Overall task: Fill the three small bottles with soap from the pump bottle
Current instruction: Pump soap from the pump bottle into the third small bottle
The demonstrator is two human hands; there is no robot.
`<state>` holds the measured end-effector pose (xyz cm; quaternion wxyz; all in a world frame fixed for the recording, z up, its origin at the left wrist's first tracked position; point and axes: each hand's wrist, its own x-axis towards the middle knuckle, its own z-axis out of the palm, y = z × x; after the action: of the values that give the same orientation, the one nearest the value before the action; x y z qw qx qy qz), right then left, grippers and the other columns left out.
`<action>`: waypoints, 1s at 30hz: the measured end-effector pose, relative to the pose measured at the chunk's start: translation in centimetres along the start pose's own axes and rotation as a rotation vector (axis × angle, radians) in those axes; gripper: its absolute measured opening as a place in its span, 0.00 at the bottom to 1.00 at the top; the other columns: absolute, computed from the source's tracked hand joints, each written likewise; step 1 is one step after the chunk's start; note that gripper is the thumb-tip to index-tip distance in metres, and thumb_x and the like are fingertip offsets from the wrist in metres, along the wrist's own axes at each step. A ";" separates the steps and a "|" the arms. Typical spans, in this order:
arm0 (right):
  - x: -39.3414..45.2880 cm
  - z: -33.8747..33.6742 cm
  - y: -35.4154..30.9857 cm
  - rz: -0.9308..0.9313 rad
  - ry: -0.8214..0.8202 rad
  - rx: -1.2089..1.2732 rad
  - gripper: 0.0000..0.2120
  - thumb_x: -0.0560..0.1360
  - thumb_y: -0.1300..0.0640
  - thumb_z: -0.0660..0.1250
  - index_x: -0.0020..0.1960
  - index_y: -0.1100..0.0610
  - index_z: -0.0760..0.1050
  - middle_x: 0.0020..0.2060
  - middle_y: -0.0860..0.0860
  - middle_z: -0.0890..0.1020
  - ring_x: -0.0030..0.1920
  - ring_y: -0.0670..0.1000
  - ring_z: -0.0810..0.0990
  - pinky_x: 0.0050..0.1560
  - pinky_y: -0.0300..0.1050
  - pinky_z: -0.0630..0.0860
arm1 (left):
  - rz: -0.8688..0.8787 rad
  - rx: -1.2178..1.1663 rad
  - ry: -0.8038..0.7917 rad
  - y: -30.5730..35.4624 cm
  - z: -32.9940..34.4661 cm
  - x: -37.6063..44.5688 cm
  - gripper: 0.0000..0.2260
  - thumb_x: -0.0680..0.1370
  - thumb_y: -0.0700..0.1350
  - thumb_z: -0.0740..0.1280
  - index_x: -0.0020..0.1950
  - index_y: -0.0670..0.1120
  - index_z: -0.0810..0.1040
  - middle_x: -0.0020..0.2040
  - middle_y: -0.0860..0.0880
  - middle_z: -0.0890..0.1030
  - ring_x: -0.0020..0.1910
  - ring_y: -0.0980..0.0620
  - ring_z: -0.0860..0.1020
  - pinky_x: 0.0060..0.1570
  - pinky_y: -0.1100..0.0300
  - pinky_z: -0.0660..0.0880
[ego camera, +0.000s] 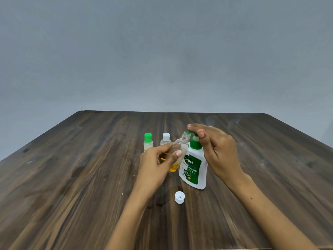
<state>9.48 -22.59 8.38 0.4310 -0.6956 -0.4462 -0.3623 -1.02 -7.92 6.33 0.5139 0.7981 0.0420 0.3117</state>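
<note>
While the right hand [216, 150] presses the pump bottle [195, 166], fingers loosely bent, the left hand [158, 165] fingers clasp a tilted, amber-bottomed open bottle [178, 150] at its spout; two capped bottles [148, 142] stand behind on the counter [72, 177].

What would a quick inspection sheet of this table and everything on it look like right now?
Surface: dark wooden table, a few pale specks.
Job's things: pump bottle upright; uncapped small bottle tilted, mouth at the spout; green-capped bottle and white-capped bottle standing behind; loose white cap near the front.
Clutter: nothing seen.
Hands: left hand holds the tilted bottle; right hand rests on the pump head.
Cables: nothing seen.
Surroundings: plain grey wall.
</note>
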 end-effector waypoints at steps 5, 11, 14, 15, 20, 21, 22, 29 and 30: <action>0.2 0.0 0.1 -0.009 -0.001 0.018 0.30 0.82 0.40 0.48 0.55 0.58 0.82 0.54 0.49 0.84 0.57 0.48 0.81 0.56 0.54 0.78 | -0.004 0.009 0.028 0.2 -0.3 0.1 0.12 0.76 0.49 0.70 0.59 0.51 0.83 0.48 0.57 0.85 0.50 0.56 0.82 0.52 0.57 0.78; 0.0 0.4 0.1 0.006 -0.004 0.025 0.30 0.82 0.40 0.47 0.53 0.57 0.83 0.51 0.48 0.85 0.54 0.47 0.82 0.51 0.54 0.79 | 0.011 0.015 0.005 0.1 -0.2 0.1 0.12 0.76 0.48 0.70 0.59 0.50 0.83 0.51 0.58 0.85 0.51 0.60 0.82 0.54 0.58 0.78; 0.4 0.0 0.2 0.008 -0.032 0.041 0.31 0.82 0.39 0.47 0.54 0.57 0.82 0.53 0.49 0.84 0.55 0.48 0.82 0.54 0.56 0.78 | 0.015 0.004 -0.005 0.2 -0.1 0.1 0.12 0.77 0.47 0.70 0.59 0.50 0.83 0.51 0.58 0.85 0.52 0.61 0.81 0.56 0.58 0.78; 0.6 -0.1 0.2 0.012 -0.043 0.049 0.32 0.82 0.38 0.46 0.55 0.57 0.82 0.53 0.49 0.84 0.55 0.49 0.82 0.56 0.57 0.77 | 0.014 0.004 -0.008 0.2 0.0 0.1 0.12 0.77 0.47 0.70 0.59 0.49 0.83 0.51 0.58 0.85 0.52 0.61 0.81 0.56 0.58 0.78; 0.6 -0.1 0.0 0.045 -0.045 0.049 0.33 0.81 0.36 0.46 0.53 0.56 0.83 0.51 0.48 0.85 0.52 0.48 0.83 0.52 0.57 0.79 | 0.013 0.013 -0.010 0.3 -0.1 0.2 0.12 0.77 0.47 0.70 0.60 0.50 0.83 0.52 0.59 0.84 0.52 0.63 0.81 0.55 0.61 0.77; 0.4 0.0 0.0 0.047 -0.040 0.053 0.33 0.81 0.37 0.46 0.53 0.56 0.83 0.50 0.48 0.85 0.52 0.48 0.83 0.50 0.57 0.79 | 0.012 0.018 -0.014 0.3 -0.1 0.2 0.12 0.77 0.47 0.70 0.60 0.50 0.83 0.52 0.58 0.84 0.52 0.63 0.81 0.55 0.61 0.77; 0.3 0.0 0.0 0.043 -0.035 0.058 0.32 0.81 0.37 0.46 0.53 0.56 0.83 0.50 0.48 0.85 0.52 0.48 0.83 0.50 0.57 0.79 | 0.014 0.022 -0.017 0.3 -0.2 0.1 0.12 0.77 0.47 0.70 0.60 0.51 0.83 0.52 0.58 0.84 0.52 0.63 0.81 0.55 0.61 0.77; 0.8 -0.3 -0.1 0.047 -0.056 0.045 0.34 0.81 0.36 0.44 0.54 0.56 0.83 0.52 0.48 0.85 0.54 0.48 0.82 0.56 0.56 0.78 | -0.003 -0.046 0.027 0.4 -0.2 0.1 0.07 0.75 0.46 0.72 0.51 0.55 0.84 0.41 0.63 0.84 0.47 0.58 0.82 0.47 0.63 0.78; 0.8 -0.3 -0.1 0.046 -0.052 0.042 0.34 0.81 0.36 0.44 0.54 0.56 0.83 0.51 0.48 0.85 0.53 0.48 0.83 0.54 0.56 0.78 | -0.003 -0.058 0.029 0.5 -0.2 0.0 0.07 0.74 0.46 0.73 0.49 0.57 0.84 0.39 0.64 0.84 0.46 0.59 0.82 0.46 0.65 0.77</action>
<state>9.58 -22.59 9.21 0.4420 -0.7057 -0.4485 -0.3247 -1.22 -8.01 6.81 0.5365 0.7782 0.0416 0.3238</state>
